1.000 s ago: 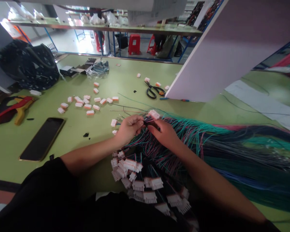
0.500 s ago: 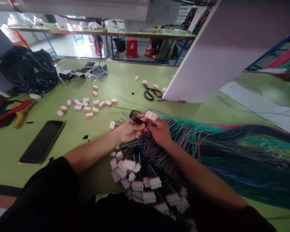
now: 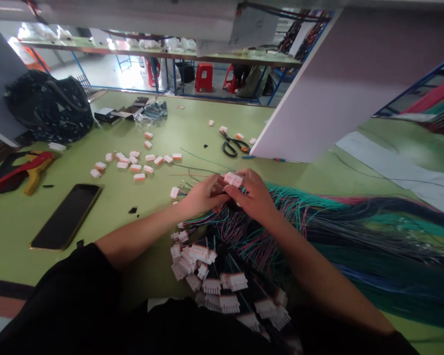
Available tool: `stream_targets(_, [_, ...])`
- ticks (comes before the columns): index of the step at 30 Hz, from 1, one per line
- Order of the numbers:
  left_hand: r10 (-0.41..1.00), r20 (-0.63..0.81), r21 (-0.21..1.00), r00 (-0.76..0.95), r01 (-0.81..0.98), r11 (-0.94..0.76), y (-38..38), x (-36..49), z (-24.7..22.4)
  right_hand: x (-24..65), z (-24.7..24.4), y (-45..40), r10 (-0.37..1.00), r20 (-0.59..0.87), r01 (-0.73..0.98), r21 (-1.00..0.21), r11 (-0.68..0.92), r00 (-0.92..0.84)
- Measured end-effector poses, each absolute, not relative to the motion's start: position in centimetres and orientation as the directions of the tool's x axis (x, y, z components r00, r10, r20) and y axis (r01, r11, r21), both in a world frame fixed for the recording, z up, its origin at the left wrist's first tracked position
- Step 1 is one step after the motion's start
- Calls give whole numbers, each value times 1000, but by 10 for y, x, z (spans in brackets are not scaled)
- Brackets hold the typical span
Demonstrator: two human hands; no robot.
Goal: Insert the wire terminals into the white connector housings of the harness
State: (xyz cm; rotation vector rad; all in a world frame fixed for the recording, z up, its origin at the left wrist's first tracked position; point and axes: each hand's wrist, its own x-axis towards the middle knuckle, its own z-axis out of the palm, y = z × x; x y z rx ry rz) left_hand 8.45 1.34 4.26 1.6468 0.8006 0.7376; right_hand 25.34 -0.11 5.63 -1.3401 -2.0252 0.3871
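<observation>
Over the near middle of the table, a white connector (image 3: 233,179) with wires behind it is pinched in my right hand (image 3: 257,195), thumb below and fingers at its far side. My left hand (image 3: 203,196) is closed right against it on the left; what its fingertips hold is hidden. Partly covered below my right thumb is a dark round thing, which looks like the roll of black tape (image 3: 232,204). Green, pink and dark wires (image 3: 288,202) run rightward from under my hands. Many wired white connectors (image 3: 200,254) lie in a heap nearer my body.
Loose white-and-orange connectors (image 3: 135,168) are scattered left of centre. Black-handled scissors (image 3: 229,147) lie near a white partition (image 3: 311,98). A phone (image 3: 66,217), a red and yellow tool (image 3: 31,170) and a dark bag (image 3: 50,106) are on the left.
The tape roll has gone from beside my left fingers to low between the hands, mostly covered. My right hand has come round the connector, and my left hand has shifted slightly right.
</observation>
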Motion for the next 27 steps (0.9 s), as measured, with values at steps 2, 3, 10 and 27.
stream_targets(2, [873,90,944,479,239,-228,12,87,42,249,57,-3,863,380,754,-443,485,-332])
stream_targets(3, [891,128,915,435,296,-275,12,88,41,247,55,-3,858,357,744,-441,502,-368])
stream_targets(10, [899,305,726,313,534,-432,12,82,33,247,57,7,918,56,763,-537,360,-393])
stream_targets(27, [986,-43,974,161,226,6,47,80,33,198,71,-37,656,198,639,-148,755,-728])
